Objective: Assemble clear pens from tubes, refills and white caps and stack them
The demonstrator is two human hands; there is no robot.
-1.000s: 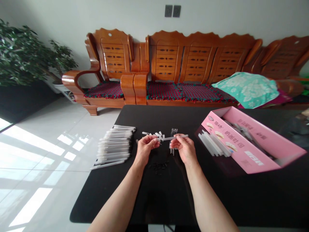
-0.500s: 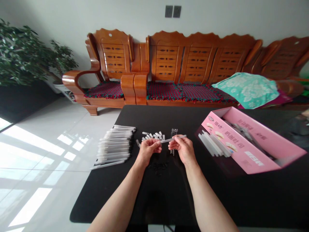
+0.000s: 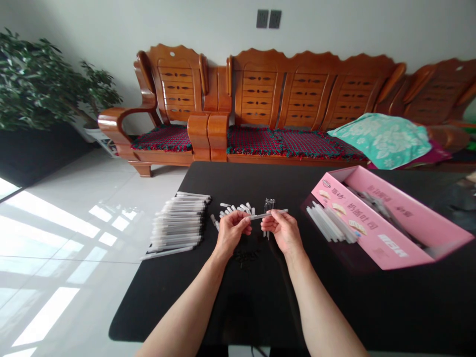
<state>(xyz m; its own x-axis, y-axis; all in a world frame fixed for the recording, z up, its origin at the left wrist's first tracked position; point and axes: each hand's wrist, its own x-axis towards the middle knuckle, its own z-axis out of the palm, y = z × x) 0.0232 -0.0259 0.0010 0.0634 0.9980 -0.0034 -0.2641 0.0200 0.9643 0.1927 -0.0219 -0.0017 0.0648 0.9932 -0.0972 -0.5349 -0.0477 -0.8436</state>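
Note:
Both of my hands hold one clear pen barrel (image 3: 277, 212) level over the black table (image 3: 260, 307). My left hand (image 3: 231, 232) pinches its left end, and my right hand (image 3: 283, 231) grips its middle with closed fingers. Just behind my hands lie several white pen caps (image 3: 238, 208) and a small bunch of refills (image 3: 268, 204). Small black parts (image 3: 244, 256) are scattered on the table under my wrists. A stack of finished white pens (image 3: 178, 223) lies to the left.
To the right, a row of clear barrels (image 3: 329, 223) rests beside an open pink cardboard box (image 3: 390, 225). Wooden armchairs and a sofa with red cushions (image 3: 282, 141) stand behind the table. A potted plant (image 3: 37, 84) stands at far left, beyond white floor tiles.
My hands have drawn a little closer together along the barrel. The view has shifted slightly; the things on the table have not moved.

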